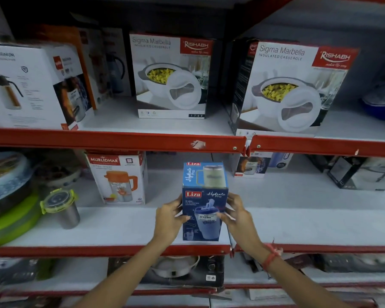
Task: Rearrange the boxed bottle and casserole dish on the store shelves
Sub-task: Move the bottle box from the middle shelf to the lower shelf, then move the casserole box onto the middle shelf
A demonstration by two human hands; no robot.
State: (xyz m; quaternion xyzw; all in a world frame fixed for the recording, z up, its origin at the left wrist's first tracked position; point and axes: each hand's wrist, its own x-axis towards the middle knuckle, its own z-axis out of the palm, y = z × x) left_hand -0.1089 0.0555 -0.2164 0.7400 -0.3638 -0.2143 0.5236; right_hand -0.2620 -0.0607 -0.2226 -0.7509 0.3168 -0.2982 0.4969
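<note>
A tall blue boxed bottle (203, 196) marked Liza stands upright near the front edge of the middle shelf (129, 227). My left hand (170, 216) grips its left side and my right hand (236, 213) grips its right side. On the upper shelf (120, 138) stand two white casserole dish boxes marked Sigma Marbella, one in the middle (172, 75) and a larger-looking one to the right (291, 87), both apart from my hands.
A white jug box (118, 178) stands left of the bottle box, with a steel lidded tumbler (61, 207) and stacked round containers (7, 196) further left. Flask boxes (31, 85) fill the upper left. Small boxes (251, 166) sit at the back right. A lower shelf holds dark boxes (178, 272).
</note>
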